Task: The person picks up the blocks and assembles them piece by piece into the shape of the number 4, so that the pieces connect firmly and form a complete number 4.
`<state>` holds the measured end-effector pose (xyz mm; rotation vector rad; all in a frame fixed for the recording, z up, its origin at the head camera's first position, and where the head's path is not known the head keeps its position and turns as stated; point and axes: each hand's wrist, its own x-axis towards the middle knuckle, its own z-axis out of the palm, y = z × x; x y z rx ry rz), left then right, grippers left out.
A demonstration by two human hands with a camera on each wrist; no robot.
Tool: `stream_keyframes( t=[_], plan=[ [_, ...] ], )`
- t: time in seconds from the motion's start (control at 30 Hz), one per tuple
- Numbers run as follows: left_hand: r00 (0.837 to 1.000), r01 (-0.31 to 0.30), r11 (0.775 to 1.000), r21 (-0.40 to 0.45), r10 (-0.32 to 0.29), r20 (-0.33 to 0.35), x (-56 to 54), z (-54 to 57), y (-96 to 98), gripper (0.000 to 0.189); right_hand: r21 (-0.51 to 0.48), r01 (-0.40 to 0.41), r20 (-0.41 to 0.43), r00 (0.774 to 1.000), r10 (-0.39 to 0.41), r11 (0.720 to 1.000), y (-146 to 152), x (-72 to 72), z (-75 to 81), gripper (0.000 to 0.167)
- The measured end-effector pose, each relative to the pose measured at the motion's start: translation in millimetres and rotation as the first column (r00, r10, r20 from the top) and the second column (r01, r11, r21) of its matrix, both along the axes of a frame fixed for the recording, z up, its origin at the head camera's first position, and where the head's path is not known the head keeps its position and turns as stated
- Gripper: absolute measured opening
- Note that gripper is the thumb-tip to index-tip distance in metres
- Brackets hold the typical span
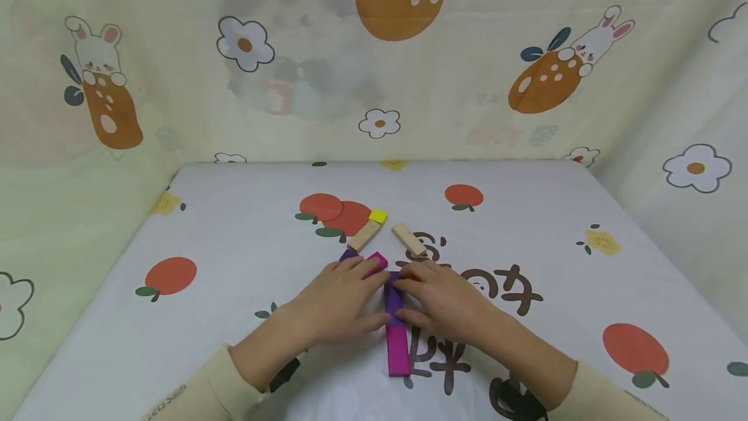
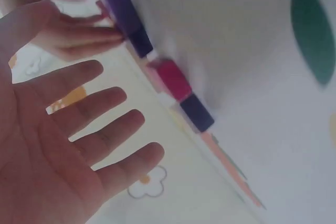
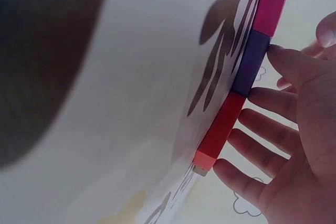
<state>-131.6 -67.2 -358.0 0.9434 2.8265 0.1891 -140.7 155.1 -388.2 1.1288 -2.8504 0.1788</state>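
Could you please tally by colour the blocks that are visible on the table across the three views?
Magenta blocks: 2
Purple blocks: 2
Plain wooden blocks: 2
Yellow block: 1
Red block: 1
Total visible: 8

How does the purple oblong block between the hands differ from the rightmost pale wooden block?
The purple oblong block is dark; the rightmost wooden block is pale. The purple block points nearly straight ahead; the wooden block slants. The purple block lies between left hand and right hand; the wooden block lies beyond. Both are oblong.
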Motion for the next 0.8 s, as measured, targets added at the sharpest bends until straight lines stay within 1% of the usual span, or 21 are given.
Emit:
stream_keyframes(
  t=[0.1, 0.2, 0.33, 0.47, 0.57, 0.67, 0.8],
  plan=[
    [1.000, -0.008, 1.000, 0.020, 0.008, 0.019, -5.4, 2.8, -1.8, 0.065, 0.010, 0.018, 0.013, 1.000, -0.018, 1.000, 1, 1.2, 1.3, 0.048],
    [1.000, -0.008, 0.999, 0.036, 0.007, 0.021, -11.5, 2.1, -3.6, 0.060, 0.010, 0.015, 0.011, 1.000, -0.015, 1.000, 0, 1.6, 1.2, 0.047],
    [1.000, -0.009, 0.997, 0.083, 0.009, -0.002, -21.1, 0.6, -7.1, 0.051, 0.003, -0.003, -0.007, 1.000, 0.003, 1.000, -1, 0.7, 0.6, 0.046],
    [1.000, -0.004, 0.989, 0.147, 0.005, -0.005, -28.8, 0.4, -10.3, 0.043, 0.003, -0.008, 0.001, 1.000, 0.008, 1.000, -3, 0.3, -0.8, 0.046],
    [1.000, -0.014, 0.985, 0.172, 0.015, -0.004, -33.6, -1.2, -12.1, 0.040, 0.002, -0.008, 0.003, 1.000, 0.008, 1.000, -3, 1.1, -1.0, 0.046],
    [0.999, -0.031, 0.986, 0.166, 0.034, -0.013, -38.5, -4.8, -13.1, 0.042, 0.004, -0.008, -0.007, 1.000, 0.008, 1.000, -2, 2.0, -0.9, 0.046],
    [0.998, -0.051, 0.989, 0.135, 0.054, -0.014, -42.9, -9.5, -12.8, 0.047, 0.009, -0.007, -0.017, 1.000, 0.007, 1.000, 0, 2.9, -0.9, 0.046]
  ],
)
